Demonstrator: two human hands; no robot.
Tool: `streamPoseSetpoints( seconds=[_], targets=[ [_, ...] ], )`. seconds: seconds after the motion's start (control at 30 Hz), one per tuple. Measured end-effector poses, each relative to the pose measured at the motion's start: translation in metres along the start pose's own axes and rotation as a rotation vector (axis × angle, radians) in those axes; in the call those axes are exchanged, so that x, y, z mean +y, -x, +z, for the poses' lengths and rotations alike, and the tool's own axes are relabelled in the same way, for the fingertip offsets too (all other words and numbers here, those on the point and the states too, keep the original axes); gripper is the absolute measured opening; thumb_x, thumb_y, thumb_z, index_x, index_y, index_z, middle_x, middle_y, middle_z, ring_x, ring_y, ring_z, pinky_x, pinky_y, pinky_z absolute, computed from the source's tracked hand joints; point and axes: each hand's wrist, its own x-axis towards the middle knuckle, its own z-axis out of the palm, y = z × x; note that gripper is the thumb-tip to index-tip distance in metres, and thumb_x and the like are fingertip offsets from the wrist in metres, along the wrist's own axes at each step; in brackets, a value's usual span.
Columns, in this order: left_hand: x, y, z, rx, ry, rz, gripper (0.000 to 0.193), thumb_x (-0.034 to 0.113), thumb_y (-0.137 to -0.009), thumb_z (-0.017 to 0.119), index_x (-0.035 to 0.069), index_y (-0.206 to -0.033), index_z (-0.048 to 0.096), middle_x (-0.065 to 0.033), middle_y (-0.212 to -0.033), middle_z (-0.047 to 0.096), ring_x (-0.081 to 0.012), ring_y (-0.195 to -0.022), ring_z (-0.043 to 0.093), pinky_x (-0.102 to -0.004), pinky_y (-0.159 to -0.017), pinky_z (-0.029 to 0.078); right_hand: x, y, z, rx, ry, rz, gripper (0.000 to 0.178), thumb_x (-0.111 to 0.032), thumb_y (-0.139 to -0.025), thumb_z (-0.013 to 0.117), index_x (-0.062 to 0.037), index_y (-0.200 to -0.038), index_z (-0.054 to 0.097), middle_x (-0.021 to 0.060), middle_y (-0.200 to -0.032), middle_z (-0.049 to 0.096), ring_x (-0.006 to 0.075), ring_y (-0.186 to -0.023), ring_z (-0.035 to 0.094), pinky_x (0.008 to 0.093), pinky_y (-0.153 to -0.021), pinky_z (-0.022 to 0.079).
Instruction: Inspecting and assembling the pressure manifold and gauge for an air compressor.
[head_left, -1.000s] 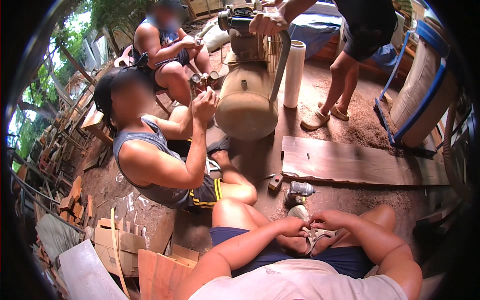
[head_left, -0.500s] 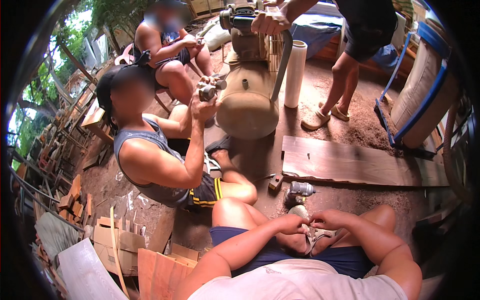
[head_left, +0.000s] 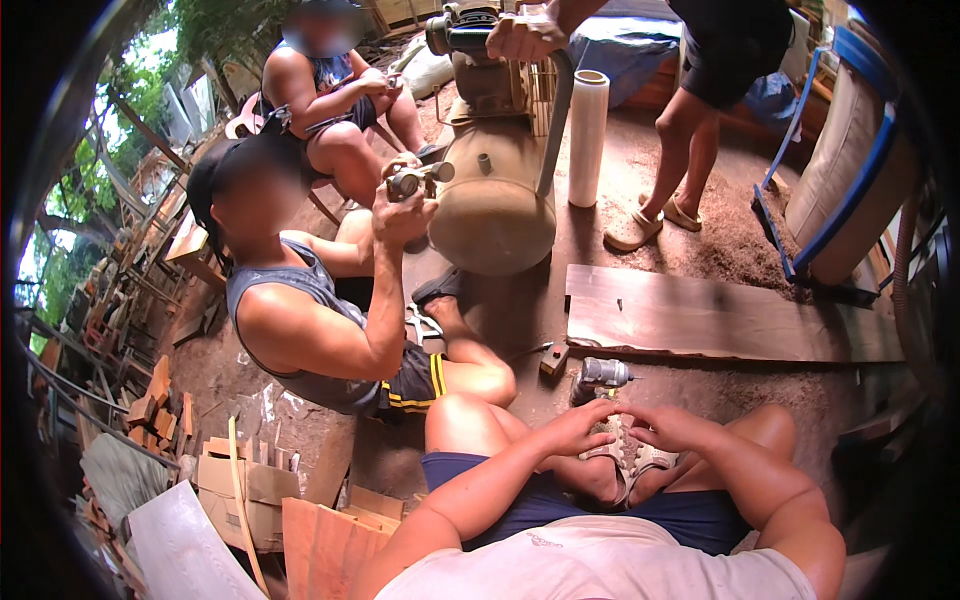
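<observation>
I sit cross-legged on the dirt floor. My left hand (head_left: 578,428) and my right hand (head_left: 668,426) meet fingertip to fingertip over a grey sandal (head_left: 628,462) on my foot. Whether the fingers pinch a strap or only rest there is hidden. A small grey power tool (head_left: 602,373) lies on the ground just beyond my hands. To my left a seated person raises a metal fitting (head_left: 412,181) in one hand, close to a beige compressor tank (head_left: 490,205).
A long dark plank (head_left: 720,320) lies ahead on the right. A white roll (head_left: 587,135) stands by the tank, where a standing person's hand (head_left: 522,36) grips the handle. Another person sits at the back left. Cardboard and wood offcuts (head_left: 250,490) pile at lower left.
The seated person's hand with the metal fitting has risen a little. My hands stay together over the sandal, almost unmoved.
</observation>
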Motion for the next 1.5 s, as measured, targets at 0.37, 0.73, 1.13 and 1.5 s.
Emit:
streamPoseSetpoints(
  seconds=[0.37,0.73,1.13,1.5],
  targets=[
    [-0.011,-0.008,0.012,0.046,0.199,0.012,0.055,0.015,-0.086,0.066,0.001,-0.133,0.041,-0.0158,-0.123,0.05,-0.0241,-0.106,0.057,-0.0343,-0.091,0.048,-0.025,0.011,-0.019,-0.011,0.008,0.038,0.058,-0.026,-0.09,0.057,-0.0157,-0.142,0.034,0.0226,-0.1,0.064,0.0412,-0.089,0.062,0.0477,-0.076,0.048],
    [-0.009,-0.013,0.019,0.027,0.217,-0.001,0.057,0.016,-0.086,0.065,0.004,-0.136,0.039,-0.0139,-0.124,0.05,-0.0237,-0.103,0.058,-0.0343,-0.091,0.048,-0.013,0.018,-0.018,-0.033,0.021,0.028,0.062,-0.032,-0.091,0.055,-0.016,-0.143,0.026,0.0225,-0.098,0.065,0.0431,-0.085,0.062,0.0502,-0.072,0.048],
    [-0.011,-0.009,0.02,0.0,0.193,-0.015,0.059,0.015,-0.085,0.066,0.005,-0.136,0.038,-0.0143,-0.124,0.05,-0.0243,-0.103,0.058,-0.0348,-0.09,0.048,-0.018,0.02,-0.021,-0.083,0.016,0.05,0.065,-0.033,-0.092,0.054,-0.0173,-0.146,0.021,0.0255,-0.102,0.063,0.0442,-0.089,0.061,0.0506,-0.075,0.047],
    [-0.013,-0.011,0.017,-0.004,0.24,-0.053,0.058,0.011,-0.083,0.067,0.005,-0.135,0.041,-0.0144,-0.126,0.048,-0.0241,-0.107,0.056,-0.0343,-0.09,0.048,-0.01,0.013,-0.016,-0.076,0.018,0.062,0.067,-0.031,-0.092,0.054,-0.0174,-0.147,0.02,0.0258,-0.104,0.063,0.0425,-0.09,0.062,0.0495,-0.077,0.047]
  ],
)
